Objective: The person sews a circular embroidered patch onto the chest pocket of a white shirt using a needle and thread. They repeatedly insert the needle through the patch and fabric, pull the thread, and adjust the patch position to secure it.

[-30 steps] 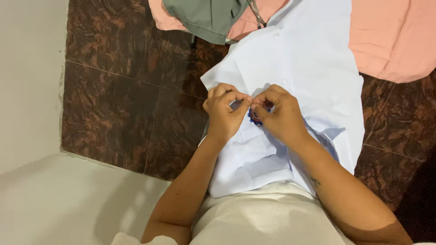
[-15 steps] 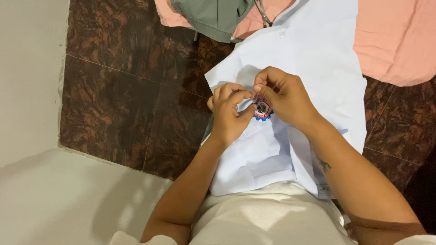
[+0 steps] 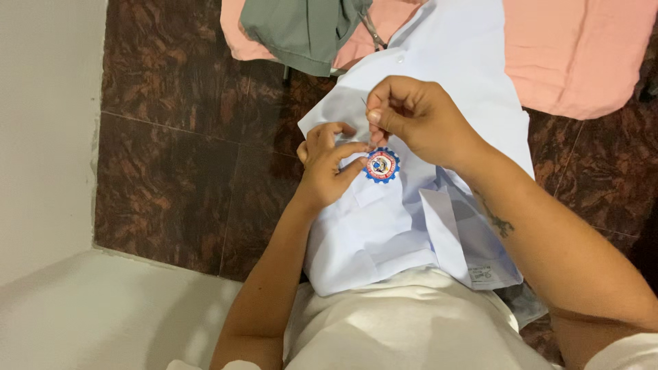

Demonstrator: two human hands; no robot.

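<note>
A pale blue shirt (image 3: 384, 226) lies across my lap and the floor. A round patch (image 3: 382, 166) with a blue toothed rim sits on the shirt's front. My left hand (image 3: 325, 164) pinches the shirt fabric right beside the patch's left edge. My right hand (image 3: 411, 120) is raised just above the patch, its thumb and fingers pinched on a thin needle (image 3: 365, 105) whose tip pokes out to the upper left. Any thread is too fine to make out.
A salmon-pink cloth (image 3: 582, 55) lies on the floor at the top right, and a grey-green garment (image 3: 301, 31) rests at the top centre. Dark brown marbled floor tiles (image 3: 178, 157) spread to the left. A pale wall and ledge (image 3: 48, 137) border the left side.
My right hand has risen up and away from the patch with the needle, uncovering the patch. My left hand stays pinching the fabric beside it.
</note>
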